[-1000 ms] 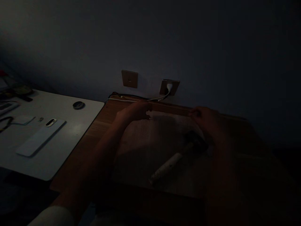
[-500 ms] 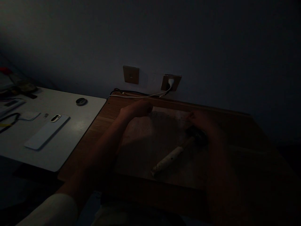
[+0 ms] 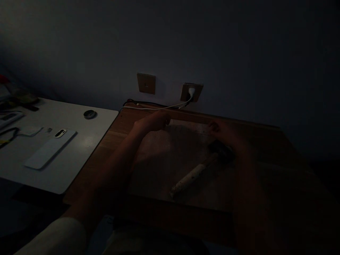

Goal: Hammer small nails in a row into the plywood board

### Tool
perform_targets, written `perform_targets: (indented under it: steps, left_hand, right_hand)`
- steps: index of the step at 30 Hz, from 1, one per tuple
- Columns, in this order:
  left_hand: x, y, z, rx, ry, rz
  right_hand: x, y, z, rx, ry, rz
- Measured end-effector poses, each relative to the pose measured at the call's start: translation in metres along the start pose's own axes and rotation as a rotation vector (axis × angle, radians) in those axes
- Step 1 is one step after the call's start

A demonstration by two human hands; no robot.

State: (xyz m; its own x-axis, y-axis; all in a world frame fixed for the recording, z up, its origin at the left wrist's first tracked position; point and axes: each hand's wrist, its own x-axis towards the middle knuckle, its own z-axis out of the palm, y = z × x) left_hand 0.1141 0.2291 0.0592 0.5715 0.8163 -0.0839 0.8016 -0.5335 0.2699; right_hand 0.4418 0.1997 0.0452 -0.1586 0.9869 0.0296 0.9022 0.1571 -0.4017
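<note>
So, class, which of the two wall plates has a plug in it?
The right wall plate: a white plug sits in it; the left plate has none.

R worktop point(image 3: 110, 141): wood, visible grain, mostly matt. Board point(image 3: 156, 170) on it: matt, material unclear in dim lt. Hammer point(image 3: 197, 171): head metal-looking, dull; handle rough, blotchy. L worktop point(image 3: 86, 152): smooth, sl. glossy. Phone point(image 3: 50, 150) back: smooth. Plug point(image 3: 191, 91): plastic-looking. Sleeve point(image 3: 60, 233): matt cloth.
</note>
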Motion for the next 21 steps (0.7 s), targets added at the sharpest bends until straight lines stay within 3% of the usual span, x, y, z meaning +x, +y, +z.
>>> perform_targets:
  steps: [7, 13, 21]
  left_hand:
    - [0.001, 0.006, 0.002, -0.016, 0.055, 0.041]
    - [0.004, 0.01, 0.008, -0.029, 0.036, 0.058]
    - [0.0, 0.021, 0.004, 0.008, 0.022, 0.045]
  right_hand:
    - [0.004, -0.005, 0.01, 0.084, -0.112, -0.068]
    - [0.006, -0.008, 0.013, -0.007, -0.112, -0.109]
    - [0.005, -0.012, 0.013, -0.071, -0.094, -0.115]
